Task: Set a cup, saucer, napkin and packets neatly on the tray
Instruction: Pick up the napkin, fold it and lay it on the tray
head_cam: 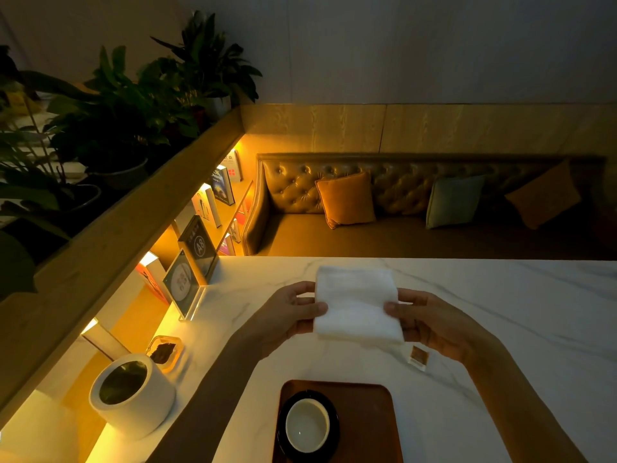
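The marble table (517,312) bears a wooden tray (370,426). Beyond the tray, left hand (287,312) and right hand (430,325) pinch the white napkin (357,305) by 2 side edges. On the tray, a black saucer (309,395) holds 1 cup (307,426). 1 packet (418,357) lies on the table beneath the right hand.

Bare left hand (293,312), bare right hand (430,324) — forearms uncovered as far as they show

Both arms outstretched, left hand (293,312) and right hand (430,324) pinching napkin (357,305) sides
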A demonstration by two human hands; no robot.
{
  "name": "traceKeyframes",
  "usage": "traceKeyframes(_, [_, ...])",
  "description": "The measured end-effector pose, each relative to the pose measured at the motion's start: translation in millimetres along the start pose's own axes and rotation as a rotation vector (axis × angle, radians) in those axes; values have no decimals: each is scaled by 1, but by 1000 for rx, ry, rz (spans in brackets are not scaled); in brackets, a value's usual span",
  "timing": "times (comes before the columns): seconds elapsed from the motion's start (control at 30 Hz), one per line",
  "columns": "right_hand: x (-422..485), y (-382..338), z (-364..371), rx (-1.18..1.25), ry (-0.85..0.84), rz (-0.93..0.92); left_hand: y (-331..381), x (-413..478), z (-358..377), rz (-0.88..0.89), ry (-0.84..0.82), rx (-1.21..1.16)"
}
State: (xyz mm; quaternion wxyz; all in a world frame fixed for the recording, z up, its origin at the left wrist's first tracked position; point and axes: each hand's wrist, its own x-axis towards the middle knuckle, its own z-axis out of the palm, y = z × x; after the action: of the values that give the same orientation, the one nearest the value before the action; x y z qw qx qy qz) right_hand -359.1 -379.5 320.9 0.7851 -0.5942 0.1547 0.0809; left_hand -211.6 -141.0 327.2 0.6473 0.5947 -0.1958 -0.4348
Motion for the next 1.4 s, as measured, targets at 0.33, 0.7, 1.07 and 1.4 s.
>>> traceKeyframes(0.33, [-16, -6, 15, -203, 207, -464, -5, -8, 14, 513, 25, 331])
traceKeyframes(0.7, [-27, -6, 24, -191, 203, -640, -12, -3, 24, 779, -104, 243])
traceKeyframes(1.07, [-26, 35, 8, 150, 68, -460, -35, -7, 27, 213, -156, -422])
traceKeyframes(1.4, [-31, 52, 19, -322, 455, -404, -49, -8, 45, 228, 94, 204])
